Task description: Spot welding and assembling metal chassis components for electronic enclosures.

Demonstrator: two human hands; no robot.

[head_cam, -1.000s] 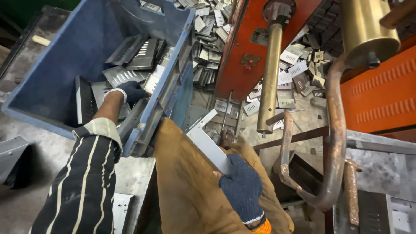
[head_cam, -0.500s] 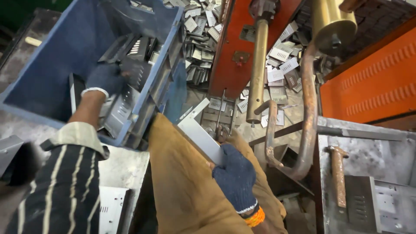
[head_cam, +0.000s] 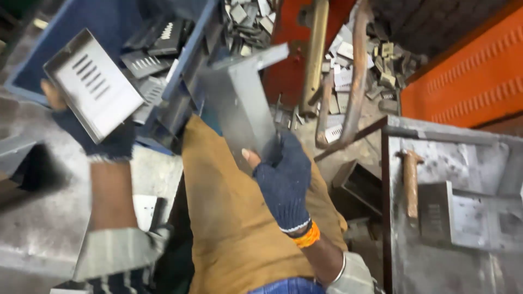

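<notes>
- To your right stands a grey metal bench (head_cam: pixel 468 261), its top scuffed and pale.
- On it you have a wooden-handled hammer (head_cam: pixel 411 182) lying near the left edge, and just beside it a flat slotted metal plate (head_cam: pixel 436 212).
- The floor (head_cam: pixel 357 60) beyond your knees is littered with small metal offcuts (head_cam: pixel 381 54).
- A blue bin (head_cam: pixel 109 22) of slotted metal parts (head_cam: pixel 147 62) sits at your left.
</notes>
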